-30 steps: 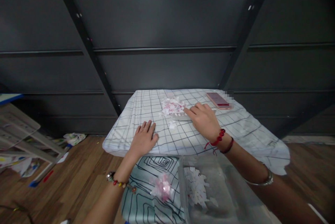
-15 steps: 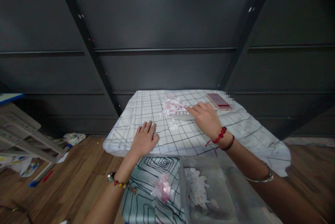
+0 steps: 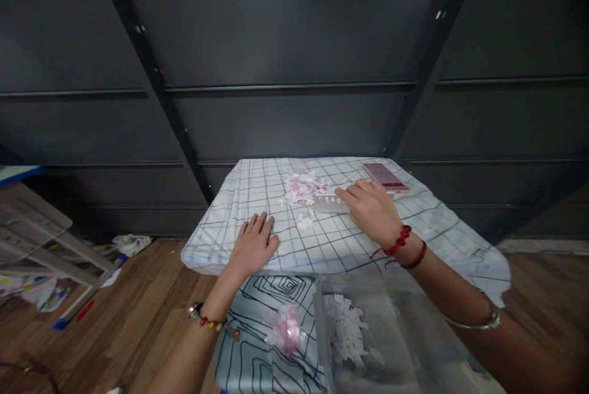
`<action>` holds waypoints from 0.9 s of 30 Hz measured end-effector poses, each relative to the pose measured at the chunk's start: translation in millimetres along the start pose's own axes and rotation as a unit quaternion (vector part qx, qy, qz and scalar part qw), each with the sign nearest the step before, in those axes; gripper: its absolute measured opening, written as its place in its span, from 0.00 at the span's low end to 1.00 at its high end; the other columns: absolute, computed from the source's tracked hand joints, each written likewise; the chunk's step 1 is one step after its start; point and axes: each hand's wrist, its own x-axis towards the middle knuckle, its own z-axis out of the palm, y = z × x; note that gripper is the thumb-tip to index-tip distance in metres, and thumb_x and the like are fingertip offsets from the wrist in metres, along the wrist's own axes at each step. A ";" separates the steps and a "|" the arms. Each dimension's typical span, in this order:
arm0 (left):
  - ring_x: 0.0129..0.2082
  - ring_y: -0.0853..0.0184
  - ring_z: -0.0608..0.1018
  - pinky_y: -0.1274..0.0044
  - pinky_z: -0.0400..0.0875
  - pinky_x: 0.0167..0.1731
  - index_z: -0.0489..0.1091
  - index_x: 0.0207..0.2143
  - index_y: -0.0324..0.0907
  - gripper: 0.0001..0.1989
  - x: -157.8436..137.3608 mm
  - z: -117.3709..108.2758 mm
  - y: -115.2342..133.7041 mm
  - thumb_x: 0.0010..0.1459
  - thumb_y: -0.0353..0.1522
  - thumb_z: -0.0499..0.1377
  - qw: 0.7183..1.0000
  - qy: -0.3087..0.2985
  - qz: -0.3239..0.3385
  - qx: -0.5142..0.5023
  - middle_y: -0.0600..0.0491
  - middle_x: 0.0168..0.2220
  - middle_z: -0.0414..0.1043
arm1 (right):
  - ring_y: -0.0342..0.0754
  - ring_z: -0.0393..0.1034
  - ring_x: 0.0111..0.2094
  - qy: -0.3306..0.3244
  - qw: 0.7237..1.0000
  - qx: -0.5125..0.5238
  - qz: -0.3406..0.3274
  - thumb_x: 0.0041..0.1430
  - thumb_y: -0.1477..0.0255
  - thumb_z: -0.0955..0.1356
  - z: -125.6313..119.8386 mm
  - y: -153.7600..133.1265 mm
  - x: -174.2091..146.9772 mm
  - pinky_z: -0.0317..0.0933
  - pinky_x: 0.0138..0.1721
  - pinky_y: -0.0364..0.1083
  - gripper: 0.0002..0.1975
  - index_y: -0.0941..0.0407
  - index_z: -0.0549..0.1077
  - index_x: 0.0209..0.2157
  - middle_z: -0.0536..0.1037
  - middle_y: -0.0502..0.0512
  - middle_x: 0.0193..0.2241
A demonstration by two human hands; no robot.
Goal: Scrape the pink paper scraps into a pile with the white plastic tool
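Observation:
My left hand (image 3: 254, 242) lies flat near the front left of the cloth-covered table (image 3: 257, 179), fingers spread, holding nothing. Farther right, my right hand (image 3: 372, 210) is closed on the right end of a translucent plastic strip (image 3: 329, 204) with a row of small square openings; my fingers hide the rest of it. Against the strip's left end rests a heap of white and pink paper scraps (image 3: 304, 188). A few loose white scraps (image 3: 304, 221) sit just in front of the heap. Behind my right hand is a pink phone (image 3: 385, 178), its screen lit.
Below the table's front edge, a clear plastic bin (image 3: 381, 345) contains white paper scraps (image 3: 345, 329). Left of it, a pink and clear plastic bundle (image 3: 289, 329) sits on a green patterned surface (image 3: 248, 345). A dark panelled wall (image 3: 294, 124) rises behind; a white frame (image 3: 50, 228) stands left.
My right hand has shifted slightly right with the plastic strip, drawing it back from the scrap heap. My left hand stays where it was.

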 end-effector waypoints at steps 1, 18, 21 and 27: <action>0.59 0.54 0.53 0.63 0.49 0.55 0.55 0.58 0.36 0.25 -0.1 -0.1 0.0 0.61 0.38 0.43 1.000 0.001 0.000 -0.001 0.44 0.60 0.51 | 0.50 0.57 0.32 -0.004 1.000 -0.001 0.001 0.50 0.84 0.60 -1.1 0.3 -1.8 0.44 0.31 0.47 0.14 0.60 0.73 0.36 0.72 0.55 0.24; 0.59 0.55 0.54 0.64 0.49 0.55 0.55 0.58 0.36 0.25 0.7 -1.0 0.8 0.61 0.37 0.43 1.000 -0.002 -0.002 0.007 0.44 0.60 0.51 | 0.49 0.57 0.32 0.028 0.999 0.042 0.000 0.46 0.84 0.61 -12.3 -8.1 -21.0 0.47 0.32 0.47 0.17 0.60 0.72 0.37 0.72 0.55 0.24; 0.59 0.55 0.54 0.64 0.50 0.55 0.56 0.58 0.37 0.25 0.7 -1.0 1.1 0.61 0.37 0.43 1.000 0.000 -0.004 0.016 0.45 0.60 0.51 | 0.49 0.57 0.32 0.035 0.999 0.040 -0.002 0.47 0.85 0.60 -14.1 -11.2 -17.7 0.47 0.32 0.47 0.17 0.60 0.72 0.37 0.71 0.54 0.24; 0.60 0.55 0.53 0.64 0.49 0.55 0.54 0.58 0.37 0.25 1.3 -0.3 0.7 0.61 0.38 0.44 1.000 -0.006 -0.003 0.022 0.45 0.60 0.50 | 0.49 0.56 0.32 0.050 0.998 0.042 -0.010 0.51 0.84 0.59 -4.1 -11.8 0.0 0.46 0.32 0.47 0.16 0.60 0.71 0.39 0.72 0.54 0.25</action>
